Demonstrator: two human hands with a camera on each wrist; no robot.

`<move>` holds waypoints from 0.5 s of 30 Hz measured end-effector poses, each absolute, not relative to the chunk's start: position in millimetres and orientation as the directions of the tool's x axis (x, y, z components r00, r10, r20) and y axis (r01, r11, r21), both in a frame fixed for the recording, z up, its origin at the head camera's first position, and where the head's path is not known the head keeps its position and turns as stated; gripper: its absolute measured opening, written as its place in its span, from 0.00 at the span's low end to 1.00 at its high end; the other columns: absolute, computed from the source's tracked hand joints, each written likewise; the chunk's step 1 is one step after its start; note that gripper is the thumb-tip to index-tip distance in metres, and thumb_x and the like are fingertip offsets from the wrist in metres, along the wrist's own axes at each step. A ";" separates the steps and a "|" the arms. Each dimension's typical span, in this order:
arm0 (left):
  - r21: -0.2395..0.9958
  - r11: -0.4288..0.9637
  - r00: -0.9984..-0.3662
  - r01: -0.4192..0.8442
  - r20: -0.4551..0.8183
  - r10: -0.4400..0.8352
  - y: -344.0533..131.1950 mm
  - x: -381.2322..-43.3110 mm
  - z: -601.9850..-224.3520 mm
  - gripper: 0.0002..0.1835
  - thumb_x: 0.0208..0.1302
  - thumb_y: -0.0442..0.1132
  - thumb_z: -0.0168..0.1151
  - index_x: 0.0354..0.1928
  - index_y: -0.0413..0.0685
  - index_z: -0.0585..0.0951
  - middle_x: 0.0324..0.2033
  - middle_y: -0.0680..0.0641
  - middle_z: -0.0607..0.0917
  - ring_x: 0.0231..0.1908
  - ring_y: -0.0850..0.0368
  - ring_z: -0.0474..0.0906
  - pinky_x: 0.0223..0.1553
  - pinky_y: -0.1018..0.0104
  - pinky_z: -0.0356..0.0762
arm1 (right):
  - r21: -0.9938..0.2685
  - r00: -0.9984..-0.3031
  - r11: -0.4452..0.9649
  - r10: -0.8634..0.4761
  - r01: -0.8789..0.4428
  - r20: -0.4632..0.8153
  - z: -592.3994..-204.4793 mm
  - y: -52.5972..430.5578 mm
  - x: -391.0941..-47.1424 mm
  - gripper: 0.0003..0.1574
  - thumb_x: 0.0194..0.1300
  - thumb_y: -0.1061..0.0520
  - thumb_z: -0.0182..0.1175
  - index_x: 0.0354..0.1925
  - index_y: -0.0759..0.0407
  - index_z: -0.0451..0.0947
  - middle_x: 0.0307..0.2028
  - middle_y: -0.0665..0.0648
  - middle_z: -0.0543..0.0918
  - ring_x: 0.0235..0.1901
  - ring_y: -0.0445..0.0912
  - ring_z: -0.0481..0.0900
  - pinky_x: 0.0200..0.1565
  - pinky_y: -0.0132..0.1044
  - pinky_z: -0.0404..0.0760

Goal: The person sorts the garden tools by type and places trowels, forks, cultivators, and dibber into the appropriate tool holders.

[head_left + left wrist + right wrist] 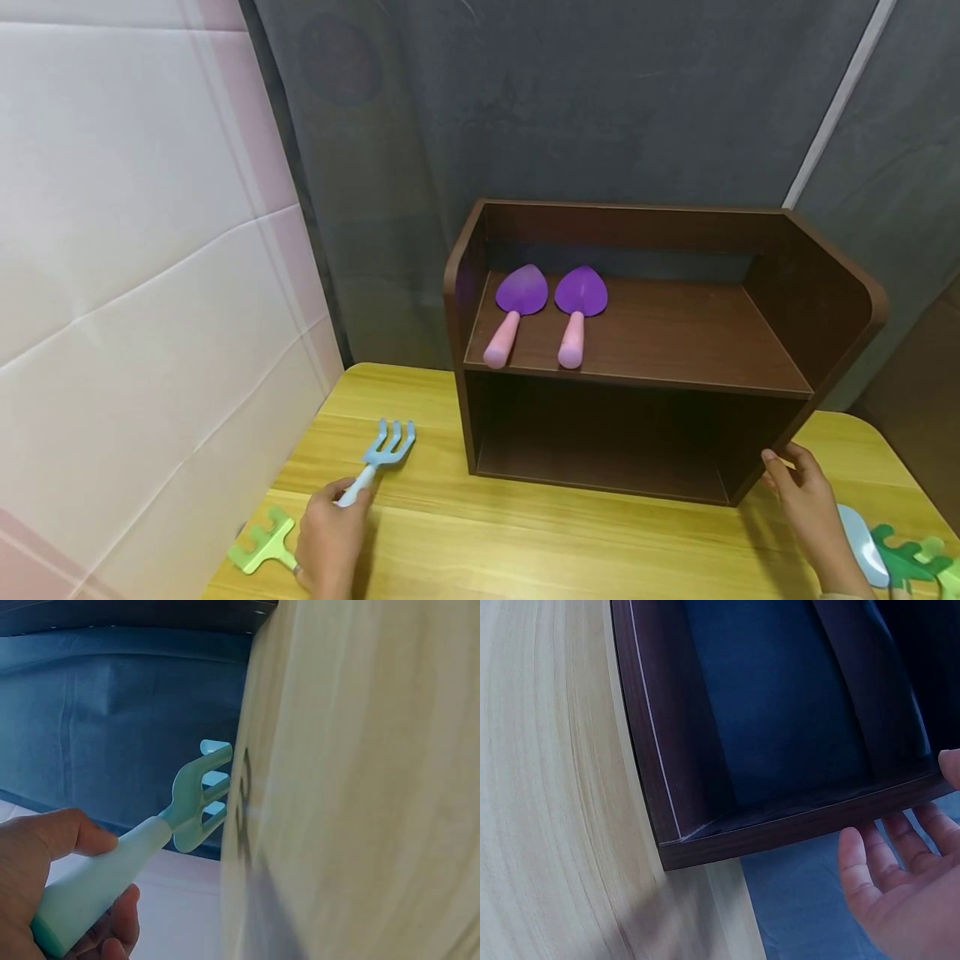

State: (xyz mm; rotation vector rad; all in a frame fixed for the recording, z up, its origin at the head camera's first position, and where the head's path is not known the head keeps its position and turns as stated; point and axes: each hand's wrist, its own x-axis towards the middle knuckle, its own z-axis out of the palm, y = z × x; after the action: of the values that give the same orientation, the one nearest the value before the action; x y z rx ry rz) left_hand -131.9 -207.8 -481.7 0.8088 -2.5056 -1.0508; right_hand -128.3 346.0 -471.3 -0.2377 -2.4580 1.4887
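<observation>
My left hand holds a light-blue toy hand rake by its pale handle, thumb along one side and fingers round the other. The rake's three tines point away from me, low over the table in the left wrist view. On the right, my right hand grips the side panel of a dark brown two-tier shelf, thumb at the front edge and fingers on the outer face. Two purple trowels, a left trowel and a right trowel, lie on the upper tier with pink handles toward me.
A light-green rake lies on the yellow wood-grain table beside my left hand. By my right forearm are a light-blue tool and a dark-green rake. A white panel borders the left; a dark curtain hangs behind.
</observation>
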 end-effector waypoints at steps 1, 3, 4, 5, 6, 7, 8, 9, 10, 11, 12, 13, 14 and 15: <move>0.728 0.573 -0.794 -0.377 0.064 -0.605 -207.8 -132.2 -480.8 0.18 0.55 0.47 0.63 0.47 0.51 0.84 0.40 0.44 0.86 0.30 0.47 0.79 0.22 0.62 0.62 | -0.888 -0.953 0.460 0.270 0.000 0.140 -471.7 346.0 -128.1 0.19 0.76 0.49 0.44 0.60 0.51 0.59 0.43 0.24 0.61 0.37 0.17 0.69 0.38 0.15 0.73; 0.728 0.574 -0.788 -0.376 0.075 -0.611 -207.5 -132.1 -478.6 0.17 0.54 0.47 0.64 0.46 0.52 0.85 0.39 0.45 0.87 0.30 0.48 0.79 0.22 0.63 0.61 | -0.892 -0.950 0.452 0.270 -0.015 0.153 -472.5 345.8 -128.3 0.15 0.76 0.50 0.44 0.58 0.44 0.59 0.44 0.24 0.61 0.38 0.16 0.68 0.38 0.15 0.73; 0.729 0.575 -0.788 -0.373 0.078 -0.611 -207.3 -132.2 -477.3 0.17 0.54 0.47 0.64 0.46 0.52 0.85 0.39 0.45 0.87 0.29 0.48 0.79 0.22 0.64 0.61 | -0.893 -0.950 0.450 0.270 -0.021 0.159 -472.8 345.6 -128.4 0.14 0.76 0.50 0.44 0.57 0.42 0.59 0.44 0.24 0.62 0.38 0.16 0.68 0.38 0.15 0.74; 0.730 0.574 -0.789 -0.370 0.079 -0.610 -207.1 -132.1 -475.8 0.17 0.54 0.47 0.64 0.46 0.52 0.85 0.40 0.45 0.87 0.29 0.48 0.79 0.22 0.64 0.61 | -0.894 -0.949 0.447 0.270 -0.026 0.162 -473.1 345.6 -128.4 0.14 0.76 0.51 0.44 0.56 0.41 0.58 0.44 0.24 0.62 0.39 0.16 0.68 0.38 0.15 0.74; 0.732 0.574 -0.789 -0.368 0.081 -0.609 -207.0 -132.2 -474.2 0.17 0.54 0.47 0.64 0.46 0.52 0.85 0.40 0.45 0.87 0.29 0.49 0.79 0.22 0.64 0.61 | -0.895 -0.948 0.445 0.271 -0.028 0.165 -473.2 345.5 -128.4 0.13 0.76 0.51 0.44 0.56 0.39 0.58 0.44 0.24 0.62 0.39 0.16 0.68 0.38 0.15 0.73; 0.734 0.571 -0.789 -0.366 0.080 -0.609 -206.8 -132.1 -472.4 0.17 0.54 0.47 0.64 0.46 0.52 0.85 0.40 0.45 0.87 0.29 0.49 0.78 0.22 0.64 0.61 | -0.896 -0.948 0.442 0.271 -0.030 0.166 -473.4 345.5 -128.4 0.13 0.76 0.51 0.45 0.55 0.39 0.58 0.44 0.25 0.62 0.39 0.16 0.68 0.38 0.14 0.73; 0.736 0.571 -0.789 -0.363 0.082 -0.609 -206.7 -132.0 -470.5 0.17 0.54 0.47 0.64 0.46 0.52 0.85 0.40 0.45 0.87 0.29 0.49 0.78 0.22 0.64 0.61 | -0.898 -0.948 0.440 0.273 -0.031 0.166 -473.5 345.4 -128.5 0.13 0.76 0.51 0.45 0.55 0.38 0.58 0.44 0.25 0.62 0.39 0.16 0.68 0.38 0.15 0.73; 0.738 0.571 -0.790 -0.359 0.086 -0.607 -206.6 -131.9 -468.6 0.17 0.54 0.47 0.64 0.46 0.52 0.85 0.40 0.44 0.87 0.28 0.49 0.78 0.22 0.64 0.61 | -0.899 -0.947 0.438 0.273 -0.032 0.167 -473.6 345.4 -128.5 0.13 0.76 0.51 0.45 0.55 0.38 0.59 0.44 0.25 0.63 0.39 0.16 0.68 0.38 0.14 0.73; 0.739 0.572 -0.791 -0.356 0.088 -0.606 -206.8 -131.9 -466.6 0.18 0.54 0.47 0.64 0.47 0.52 0.85 0.40 0.44 0.87 0.28 0.49 0.78 0.22 0.64 0.61 | -0.898 -0.947 0.439 0.275 -0.032 0.168 -473.7 345.3 -128.5 0.12 0.76 0.51 0.45 0.54 0.37 0.59 0.44 0.25 0.63 0.39 0.16 0.68 0.37 0.14 0.73; 0.741 0.571 -0.790 -0.353 0.091 -0.606 -206.8 -131.8 -464.4 0.18 0.54 0.47 0.64 0.47 0.51 0.85 0.41 0.43 0.86 0.28 0.49 0.78 0.21 0.64 0.61 | -0.898 -0.946 0.439 0.277 -0.033 0.170 -473.6 345.2 -128.7 0.12 0.75 0.51 0.45 0.54 0.37 0.59 0.44 0.25 0.63 0.39 0.16 0.68 0.37 0.14 0.73; 0.741 0.573 -0.789 -0.350 0.096 -0.607 -207.0 -132.0 -462.4 0.18 0.54 0.47 0.64 0.47 0.51 0.85 0.40 0.43 0.86 0.28 0.49 0.78 0.21 0.64 0.61 | -0.898 -0.945 0.439 0.278 -0.034 0.172 -473.6 345.1 -128.8 0.12 0.75 0.51 0.45 0.54 0.37 0.59 0.43 0.25 0.63 0.39 0.16 0.68 0.37 0.14 0.73; 0.742 0.573 -0.789 -0.347 0.099 -0.607 -207.1 -132.1 -460.1 0.18 0.54 0.47 0.64 0.47 0.51 0.85 0.40 0.43 0.86 0.27 0.49 0.77 0.20 0.63 0.61 | -0.897 -0.945 0.440 0.279 -0.034 0.172 -473.5 345.1 -128.9 0.12 0.75 0.51 0.45 0.54 0.37 0.59 0.43 0.25 0.63 0.39 0.16 0.68 0.37 0.14 0.73; 0.744 0.573 -0.788 -0.345 0.102 -0.607 -207.2 -132.3 -457.8 0.18 0.54 0.47 0.64 0.47 0.51 0.85 0.39 0.43 0.86 0.26 0.50 0.76 0.20 0.63 0.61 | -0.897 -0.945 0.441 0.280 -0.033 0.172 -473.4 345.1 -129.0 0.12 0.75 0.51 0.45 0.54 0.37 0.59 0.43 0.24 0.63 0.39 0.16 0.68 0.37 0.14 0.73; 0.746 0.570 -0.788 -0.345 0.100 -0.608 -207.2 -132.8 -455.2 0.18 0.54 0.47 0.64 0.47 0.51 0.85 0.38 0.43 0.86 0.24 0.51 0.75 0.19 0.63 0.61 | -0.896 -0.944 0.442 0.280 -0.032 0.172 -473.3 345.1 -129.1 0.12 0.75 0.51 0.45 0.54 0.38 0.59 0.43 0.25 0.63 0.39 0.16 0.68 0.37 0.15 0.73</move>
State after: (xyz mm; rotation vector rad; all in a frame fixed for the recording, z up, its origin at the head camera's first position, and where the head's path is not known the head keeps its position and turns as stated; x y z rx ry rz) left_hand -132.8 -207.2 -455.2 0.7764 -2.4592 -1.0592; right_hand -129.1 345.1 -473.3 -0.2138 -2.4027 1.5024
